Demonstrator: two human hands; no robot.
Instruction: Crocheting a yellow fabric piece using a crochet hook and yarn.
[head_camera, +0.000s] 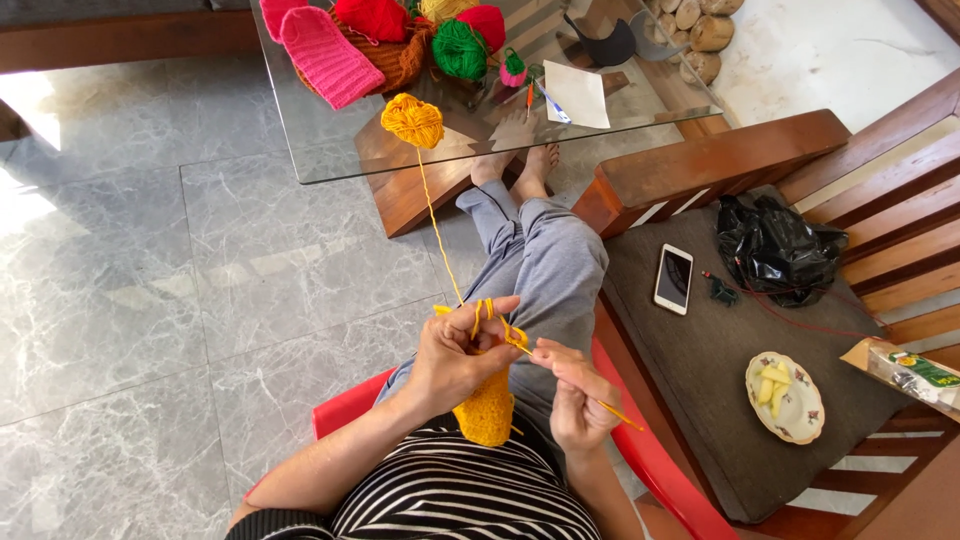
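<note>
Yellow crochet piece (487, 410) is hanging over the lap just below the left hand (455, 355), which is closing its fingers on the piece's top edge with the yellow strand (440, 235) looping over the raised fingers and running up to a yellow yarn ball (412, 120) sitting on the glass bench (330, 150). Right hand (578, 395) is pinching shut on a yellow crochet hook (618, 412), its tip meeting the work beside the left fingers. On the brown seat cushion (700, 400) to the right, a phone (674, 279), a black bag (778, 248) and a plate of pale slices (785, 397) are lying well apart from both hands.
</note>
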